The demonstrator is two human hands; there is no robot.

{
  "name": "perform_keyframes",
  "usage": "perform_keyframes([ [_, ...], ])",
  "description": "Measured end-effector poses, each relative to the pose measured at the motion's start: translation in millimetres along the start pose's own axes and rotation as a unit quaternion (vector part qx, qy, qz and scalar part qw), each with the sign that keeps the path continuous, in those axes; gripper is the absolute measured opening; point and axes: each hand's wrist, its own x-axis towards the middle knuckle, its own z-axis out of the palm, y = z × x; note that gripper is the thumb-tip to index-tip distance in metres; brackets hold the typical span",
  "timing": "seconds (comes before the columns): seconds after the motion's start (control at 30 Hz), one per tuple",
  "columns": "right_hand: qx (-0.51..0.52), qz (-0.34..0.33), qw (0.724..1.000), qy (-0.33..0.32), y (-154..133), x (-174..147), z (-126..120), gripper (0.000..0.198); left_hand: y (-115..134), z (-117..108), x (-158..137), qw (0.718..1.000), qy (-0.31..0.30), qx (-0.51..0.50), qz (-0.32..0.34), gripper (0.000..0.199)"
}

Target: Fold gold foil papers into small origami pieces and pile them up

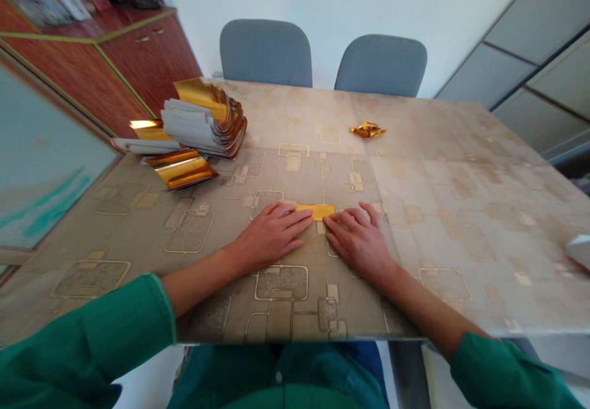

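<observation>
A narrow folded strip of gold foil paper [318, 212] lies flat on the patterned tablecloth in front of me. My left hand [274, 234] rests over its left end, fingers stretched out and pointing right. At the strip's right end, my right hand [362, 240] touches the paper with its fingertips, the fingers extended and partly spread. Both ends of the strip are partly hidden under the fingers. Farther back on the table sits a folded gold foil piece [367, 130], pointed at both ends.
A thick stack of gold foil paper with white backs [198, 123] stands at the back left, with a loose gold sheet [182, 168] before it. Two grey-blue chairs [266, 52] are beyond the table's far edge. A white object [579, 250] sits at the right edge.
</observation>
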Motion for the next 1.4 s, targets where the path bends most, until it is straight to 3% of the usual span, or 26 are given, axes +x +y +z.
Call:
perform_keyframes([
  [0.17,0.014,-0.001,1.0,0.0,1,7,-1,0.02,-11,0,-13,0.999,0.04,0.0,-0.007,0.037],
  [0.33,-0.004,0.044,0.999,0.002,2,28,7,0.028,-9,0,13,0.994,0.096,-0.034,-0.044,0.022],
  [0.5,-0.045,0.074,0.996,0.013,-4,45,21,0.023,-2,3,33,0.992,0.101,0.047,-0.063,0.012],
  [0.67,-0.052,0.096,0.994,0.008,-4,42,19,0.017,-2,3,26,0.992,0.094,0.065,-0.044,0.015],
  [0.87,-0.054,0.113,0.992,-0.001,0,36,16,0.014,-10,0,15,0.985,0.122,0.045,-0.115,0.011],
  [0.97,-0.069,0.116,0.991,0.015,-3,37,18,0.014,-9,-2,16,0.983,0.135,0.075,-0.097,0.012],
  [1.07,-0.087,0.089,0.992,0.024,-5,38,19,0.008,-3,-1,20,0.987,0.135,0.084,-0.026,0.017],
  [1.17,-0.095,0.055,0.994,0.025,-5,36,17,0.015,0,4,22,0.993,0.103,0.053,0.033,0.025],
  [1.4,-0.077,0.051,0.995,0.022,2,24,9,0.012,-7,12,16,0.998,0.069,0.007,-0.001,0.029],
])
